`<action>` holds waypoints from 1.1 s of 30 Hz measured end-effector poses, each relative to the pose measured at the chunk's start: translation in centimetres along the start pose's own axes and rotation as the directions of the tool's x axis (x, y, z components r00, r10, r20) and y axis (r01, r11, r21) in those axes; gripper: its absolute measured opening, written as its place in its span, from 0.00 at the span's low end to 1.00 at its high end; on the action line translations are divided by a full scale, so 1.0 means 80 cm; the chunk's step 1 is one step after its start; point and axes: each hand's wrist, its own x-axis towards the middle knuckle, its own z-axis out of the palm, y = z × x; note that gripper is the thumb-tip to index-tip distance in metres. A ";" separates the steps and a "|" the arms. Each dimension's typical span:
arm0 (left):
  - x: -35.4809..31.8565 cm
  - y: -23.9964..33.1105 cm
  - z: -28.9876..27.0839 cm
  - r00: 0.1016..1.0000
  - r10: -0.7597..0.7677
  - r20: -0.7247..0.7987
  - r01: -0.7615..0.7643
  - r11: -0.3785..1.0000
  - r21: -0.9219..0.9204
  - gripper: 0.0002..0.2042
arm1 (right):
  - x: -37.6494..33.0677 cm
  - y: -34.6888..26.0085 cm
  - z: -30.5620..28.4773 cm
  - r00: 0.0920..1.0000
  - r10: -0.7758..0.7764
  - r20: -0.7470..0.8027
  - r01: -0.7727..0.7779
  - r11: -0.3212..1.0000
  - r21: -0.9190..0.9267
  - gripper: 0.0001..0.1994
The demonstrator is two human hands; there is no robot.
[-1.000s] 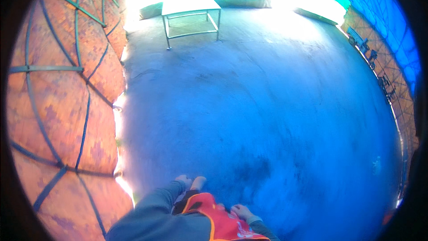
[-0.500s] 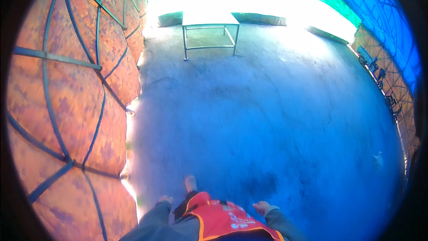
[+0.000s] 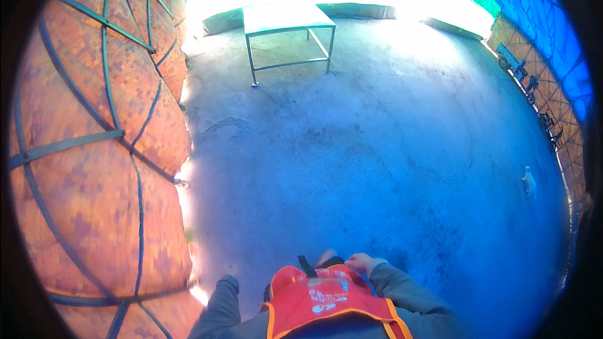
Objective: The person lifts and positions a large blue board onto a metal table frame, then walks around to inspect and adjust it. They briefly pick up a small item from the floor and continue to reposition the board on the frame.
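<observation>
My right hand is at the upper right edge of a red apron or vest with orange trim. Its fingers look curled in, and no object shows in it. My left hand hangs low on the left, apart from the apron; it is small and blurred, so its fingers cannot be made out. A dark strap sticks up from the apron's far edge. Just beyond that edge, part of a foot shows on the floor.
A light-topped metal-legged table stands ahead. Along the left runs an orange patterned sheet wall with metal bars. Several parked cycles or carts line the right wall. A small pale shape, possibly an animal, is on the concrete floor.
The table looks nearer, and the left wall's bars have slid downward in view. My right hand has moved forward and inward to the apron's edge. A different foot position shows.
</observation>
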 end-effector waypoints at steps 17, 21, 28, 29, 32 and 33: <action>0.225 0.396 -0.037 0.940 -0.329 0.095 0.311 0.936 0.162 0.26 | 0.348 -0.199 -0.492 0.989 0.146 -0.021 -0.147 0.978 -0.148 0.26; 0.313 0.463 -0.042 0.926 -0.365 -0.094 0.368 0.930 0.018 0.27 | 0.443 -0.283 -0.588 0.997 0.075 0.030 -0.070 0.986 -0.153 0.25; 0.535 0.603 -0.094 0.915 -0.382 -0.130 0.403 0.878 0.260 0.32 | 0.589 -0.404 -0.691 0.991 0.114 0.075 -0.111 0.993 -0.041 0.21; 0.573 0.632 -0.105 0.906 -0.410 -0.104 0.423 0.874 0.238 0.32 | 0.604 -0.413 -0.706 0.988 0.142 0.061 -0.138 0.988 -0.070 0.21; 0.710 0.745 -0.152 0.948 -0.305 -0.094 0.317 0.935 0.159 0.31 | 0.645 -0.456 -0.767 0.975 0.216 0.059 -0.215 0.976 -0.022 0.22; 0.758 0.788 -0.167 0.962 -0.259 -0.088 0.267 0.960 0.089 0.30 | 0.657 -0.479 -0.791 0.980 0.182 0.080 -0.182 0.983 -0.012 0.22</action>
